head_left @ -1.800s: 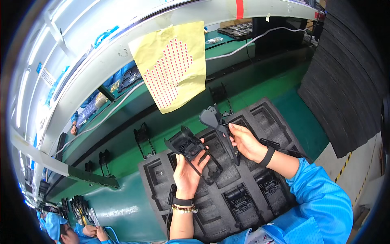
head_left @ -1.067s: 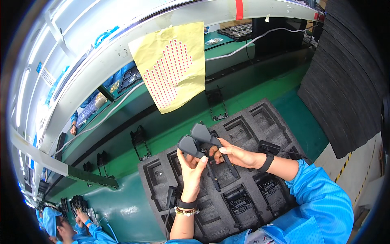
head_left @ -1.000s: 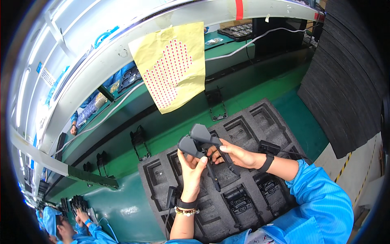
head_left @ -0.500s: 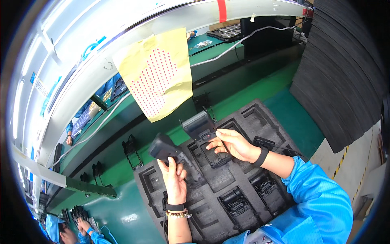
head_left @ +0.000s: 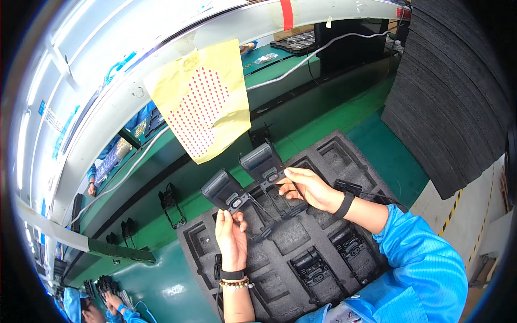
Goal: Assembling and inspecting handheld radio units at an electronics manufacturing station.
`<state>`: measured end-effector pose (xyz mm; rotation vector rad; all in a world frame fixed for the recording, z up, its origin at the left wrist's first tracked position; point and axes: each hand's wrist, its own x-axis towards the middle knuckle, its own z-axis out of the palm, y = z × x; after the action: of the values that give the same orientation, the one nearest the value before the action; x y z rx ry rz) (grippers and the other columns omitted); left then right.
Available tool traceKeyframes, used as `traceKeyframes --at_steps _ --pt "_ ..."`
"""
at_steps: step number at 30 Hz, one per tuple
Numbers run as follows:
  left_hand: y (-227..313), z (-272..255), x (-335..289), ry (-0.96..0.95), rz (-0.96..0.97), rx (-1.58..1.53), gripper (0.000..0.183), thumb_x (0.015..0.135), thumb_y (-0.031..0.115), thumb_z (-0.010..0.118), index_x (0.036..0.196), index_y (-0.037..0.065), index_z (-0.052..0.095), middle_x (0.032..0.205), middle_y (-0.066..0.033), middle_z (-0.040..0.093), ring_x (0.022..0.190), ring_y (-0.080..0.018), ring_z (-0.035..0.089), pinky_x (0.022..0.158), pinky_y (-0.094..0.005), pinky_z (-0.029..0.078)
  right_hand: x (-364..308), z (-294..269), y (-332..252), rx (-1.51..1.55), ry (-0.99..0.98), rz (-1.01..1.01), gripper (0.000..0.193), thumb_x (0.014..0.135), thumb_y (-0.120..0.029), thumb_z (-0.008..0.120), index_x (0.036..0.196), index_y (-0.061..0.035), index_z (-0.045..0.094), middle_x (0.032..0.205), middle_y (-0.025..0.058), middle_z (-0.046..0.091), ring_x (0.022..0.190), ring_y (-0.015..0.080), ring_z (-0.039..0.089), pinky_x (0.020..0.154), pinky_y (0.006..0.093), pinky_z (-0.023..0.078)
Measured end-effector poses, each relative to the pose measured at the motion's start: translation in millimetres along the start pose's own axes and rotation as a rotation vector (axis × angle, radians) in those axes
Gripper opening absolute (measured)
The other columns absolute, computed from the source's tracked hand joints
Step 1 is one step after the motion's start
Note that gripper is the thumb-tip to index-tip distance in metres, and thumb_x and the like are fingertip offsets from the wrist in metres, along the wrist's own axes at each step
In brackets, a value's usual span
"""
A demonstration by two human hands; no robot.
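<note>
My left hand (head_left: 231, 237) pinches the lower edge of a black plastic device with a folding frame (head_left: 222, 189); its thin frame hangs down to the right. A matching black device (head_left: 262, 163) is held at its right edge by the thumb and fingers of my right hand (head_left: 308, 188). Both are tilted side by side above a dark grey foam tray (head_left: 288, 237), each showing a small oval part with a reddish spot. Several similar devices lie in the tray's pockets, among them one (head_left: 312, 267) near the front and another (head_left: 350, 242) to its right.
A tall stack of black foam sheets (head_left: 452, 97) stands at the right. Further black devices (head_left: 171, 204) rest on the green bench at left. A yellow sheet of red dots (head_left: 202, 102) hangs from the rail ahead. At lower left, another person's hands (head_left: 114, 301) handle black parts.
The device in my left hand has turned, so its flat face and oval part now show and its frame hangs out. My right hand keeps its device nearly in place.
</note>
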<state>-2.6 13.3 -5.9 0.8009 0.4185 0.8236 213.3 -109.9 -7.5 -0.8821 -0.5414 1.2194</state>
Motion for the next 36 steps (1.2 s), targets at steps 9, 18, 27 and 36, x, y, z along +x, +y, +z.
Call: traceKeyframes --at_steps 9,18,27,36 --pt "0.3 -3.9 -1.9 -0.051 -0.019 0.028 0.025 0.105 0.021 0.048 0.126 0.008 0.047 0.098 -0.0003 0.053 0.076 -0.0086 0.045 0.059 -0.0209 0.039 -1.2 7.8 -1.4 0.022 0.02 0.005 0.034 0.103 -0.032 0.05 0.112 -0.0006 0.06 0.099 0.0043 0.064 0.088 0.0124 0.064 0.074 0.0239 0.052" --pt "1.6 -1.9 -1.9 -0.129 -0.027 0.006 0.025 0.105 0.022 0.046 0.127 0.009 0.047 0.111 -0.0024 0.057 0.084 -0.0097 0.052 0.064 -0.0215 0.044 -1.0 2.4 -0.6 0.005 -0.031 0.025 0.034 0.103 -0.036 0.051 0.111 -0.0054 0.061 0.102 0.0013 0.064 0.088 0.0102 0.062 0.075 0.0234 0.05" --pt "4.1 7.7 -3.6 -0.123 -0.063 -0.14 0.042 0.103 0.041 0.044 0.138 0.019 0.036 0.143 -0.0171 0.045 0.13 -0.0427 0.047 0.093 -0.0624 0.051 1.0 -6.4 1.3 0.284 -0.252 0.14 0.044 0.105 -0.04 0.041 0.124 -0.0014 0.052 0.098 0.0048 0.06 0.064 0.0056 0.044 0.044 0.0159 0.029" --pt "5.5 12.8 -8.6 -0.144 -0.027 -0.1 0.038 0.098 0.027 0.055 0.132 0.016 0.043 0.134 -0.013 0.051 0.126 -0.0323 0.05 0.097 -0.0569 0.05 6.3 -0.9 6.4 0.131 -0.291 0.196 0.07 0.101 -0.063 0.026 0.136 -0.0059 0.047 0.117 0.0068 0.06 0.084 0.0052 0.053 0.055 0.0161 0.04"
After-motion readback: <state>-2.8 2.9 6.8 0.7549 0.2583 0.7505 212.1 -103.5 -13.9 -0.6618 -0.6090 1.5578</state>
